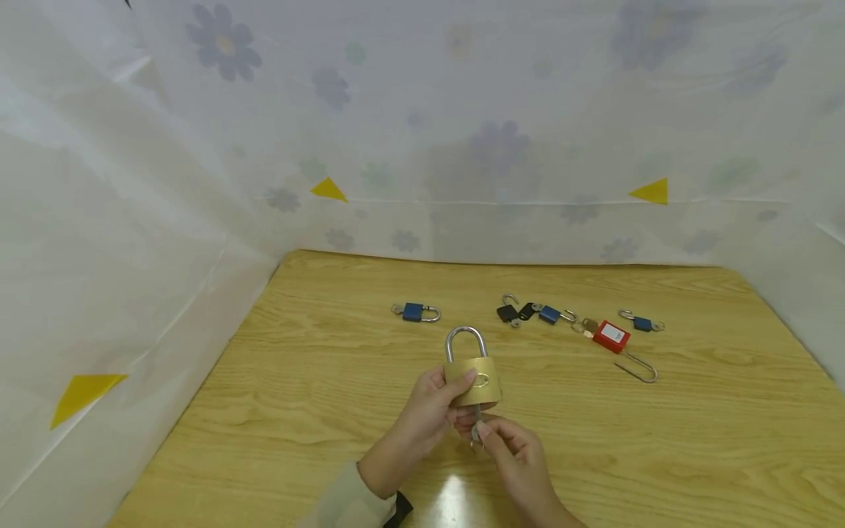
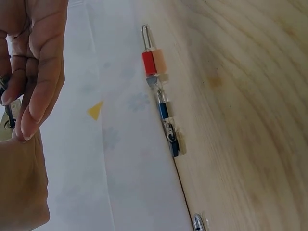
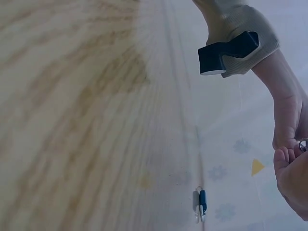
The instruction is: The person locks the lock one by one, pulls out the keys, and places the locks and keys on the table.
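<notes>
A large brass padlock (image 1: 473, 392) is held upright above the table, its silver shackle (image 1: 466, 331) pointing up and seated in the body. My left hand (image 1: 422, 414) grips the body from the left, thumb across the front face. Below it, my right hand (image 1: 518, 458) pinches a key (image 1: 477, 431) whose blade meets the underside of the padlock. In the left wrist view, part of the brass padlock (image 2: 8, 118) and the curled fingers of my right hand (image 2: 41, 72) show at the left edge. The right wrist view shows both hands touching, with the padlock mostly hidden.
Behind lie a blue padlock (image 1: 413, 312) with key, a black padlock (image 1: 507, 314), another blue padlock (image 1: 549, 315), a red padlock (image 1: 610, 336) with a long open shackle, and a third blue padlock (image 1: 642, 324). White sheets (image 1: 422, 147) enclose the wooden table (image 1: 297, 367).
</notes>
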`<state>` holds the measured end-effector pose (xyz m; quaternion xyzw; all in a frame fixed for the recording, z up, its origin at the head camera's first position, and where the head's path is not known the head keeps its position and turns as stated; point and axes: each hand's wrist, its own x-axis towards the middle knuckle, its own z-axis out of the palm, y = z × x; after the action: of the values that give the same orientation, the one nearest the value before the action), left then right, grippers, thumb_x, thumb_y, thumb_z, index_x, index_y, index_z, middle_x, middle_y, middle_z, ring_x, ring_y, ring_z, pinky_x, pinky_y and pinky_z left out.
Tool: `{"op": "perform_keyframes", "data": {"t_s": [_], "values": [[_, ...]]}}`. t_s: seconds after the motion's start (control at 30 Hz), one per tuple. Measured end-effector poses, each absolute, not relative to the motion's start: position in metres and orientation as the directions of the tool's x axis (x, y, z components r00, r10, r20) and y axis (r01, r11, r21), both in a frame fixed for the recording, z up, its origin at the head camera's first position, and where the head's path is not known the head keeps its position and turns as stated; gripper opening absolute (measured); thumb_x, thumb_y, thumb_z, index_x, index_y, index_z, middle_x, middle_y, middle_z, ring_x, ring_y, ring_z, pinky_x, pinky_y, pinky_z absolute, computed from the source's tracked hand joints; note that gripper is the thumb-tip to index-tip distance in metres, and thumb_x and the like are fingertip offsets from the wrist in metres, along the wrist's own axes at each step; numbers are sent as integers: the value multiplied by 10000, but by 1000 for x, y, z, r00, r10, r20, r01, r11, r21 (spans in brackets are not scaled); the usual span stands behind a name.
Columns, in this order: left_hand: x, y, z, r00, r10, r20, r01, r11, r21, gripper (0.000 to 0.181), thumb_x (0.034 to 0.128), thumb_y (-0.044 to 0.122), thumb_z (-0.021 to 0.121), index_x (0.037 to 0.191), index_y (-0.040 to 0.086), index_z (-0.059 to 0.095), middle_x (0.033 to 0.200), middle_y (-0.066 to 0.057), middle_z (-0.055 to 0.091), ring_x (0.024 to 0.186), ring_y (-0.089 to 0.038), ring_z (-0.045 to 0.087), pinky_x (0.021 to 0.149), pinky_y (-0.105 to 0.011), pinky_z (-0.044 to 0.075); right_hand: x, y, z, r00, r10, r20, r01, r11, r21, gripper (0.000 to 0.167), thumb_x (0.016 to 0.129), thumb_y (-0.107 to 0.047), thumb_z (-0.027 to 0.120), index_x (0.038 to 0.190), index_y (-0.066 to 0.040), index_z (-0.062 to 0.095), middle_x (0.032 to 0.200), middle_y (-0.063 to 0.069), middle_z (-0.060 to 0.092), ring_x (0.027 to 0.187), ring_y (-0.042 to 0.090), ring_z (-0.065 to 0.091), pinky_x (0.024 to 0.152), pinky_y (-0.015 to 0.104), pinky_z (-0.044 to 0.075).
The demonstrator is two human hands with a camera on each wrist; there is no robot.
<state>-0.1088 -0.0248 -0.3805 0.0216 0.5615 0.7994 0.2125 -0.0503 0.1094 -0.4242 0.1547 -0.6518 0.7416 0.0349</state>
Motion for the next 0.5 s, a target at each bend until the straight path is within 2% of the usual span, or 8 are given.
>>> {"op": "perform_keyframes", "data": {"t_s": [0.17, 0.27, 0.4, 0.5], "values": [[-112, -30, -376, -920, 346, -184, -307, -344, 887, 406, 959, 145, 496, 1265, -104, 402, 1076, -118, 659, 876, -123, 677, 834, -249, 542, -51, 106, -424, -925, -185, 331, -303, -167, -938, 201, 938, 51, 426, 850, 151, 577, 1028, -110, 686, 960, 51, 649, 842, 174, 512], [-115, -38, -371, -935, 320, -151, -273, -382, 883, 424, 963, 130, 483, 1296, -106, 368, 1187, -158, 597, 983, -167, 654, 919, -305, 512, -50, 104, -425, -929, -200, 310, -289, -128, -949, 216, 948, 29, 427, 898, 155, 595, 998, -122, 685, 925, 33, 646, 825, 179, 516], [-115, -48, -363, -946, 297, -133, -241, -368, 898, 413, 969, 119, 468, 1309, -93, 366, 1249, -192, 554, 1041, -190, 635, 924, -315, 508, -57, 101, -423, -980, -154, 123, -131, 42, -991, 235, 941, -62, 497, 932, 121, 643, 755, -102, 622, 666, 17, 557, 613, 178, 494], [-114, -53, -358, -945, 299, -130, -238, -360, 902, 408, 974, 107, 454, 1318, -91, 357, 1286, -216, 520, 1075, -209, 619, 922, -318, 509, -69, 100, -424, -977, -202, -75, 59, 84, -995, 277, 938, -103, 512, 990, 143, 627, 680, -66, 550, 586, 17, 477, 533, 150, 440]]}}
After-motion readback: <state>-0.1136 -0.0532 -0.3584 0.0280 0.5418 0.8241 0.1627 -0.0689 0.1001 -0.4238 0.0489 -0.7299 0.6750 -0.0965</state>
